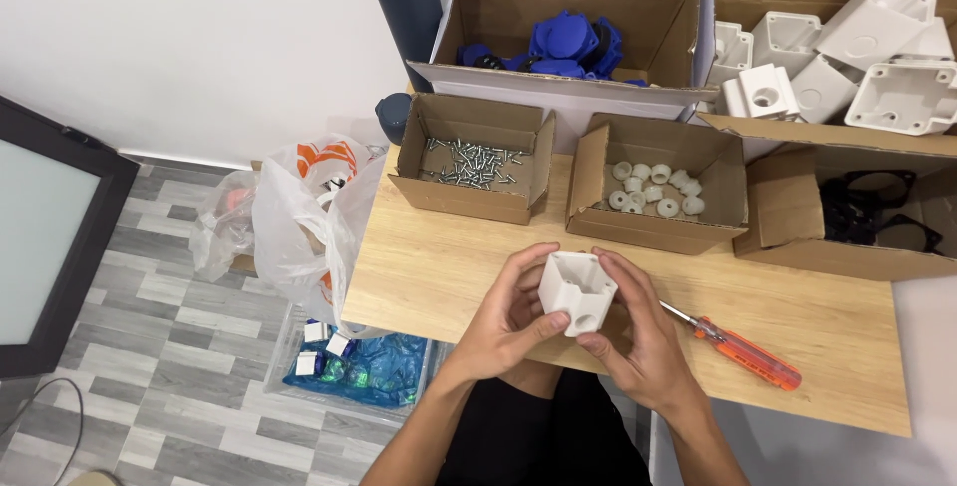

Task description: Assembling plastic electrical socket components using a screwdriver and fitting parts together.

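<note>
I see left hand [508, 322] and right hand [638, 331] both gripping a white plastic housing [577, 292] above the counter's [449, 257] front edge; orange screwdriver [743, 351] lies just right.

A light wooden tabletop [439, 267] carries the things. Near its front edge an orange-handled screwdriver [743, 351] lies flat, its shaft pointing toward the left. Along the back stands a row of open cardboard boxes: a small box of metal screws [471, 162] on the left, just beside it a box of white round plastic bushings [655, 190], and to the right a box of black ring-shaped parts [877, 209]. Behind them stand a larger carton of blue plastic parts [573, 45] and a carton of white plastic housings [847, 52]. A dark blue flask [407, 7] stands at the back left corner.
</note>
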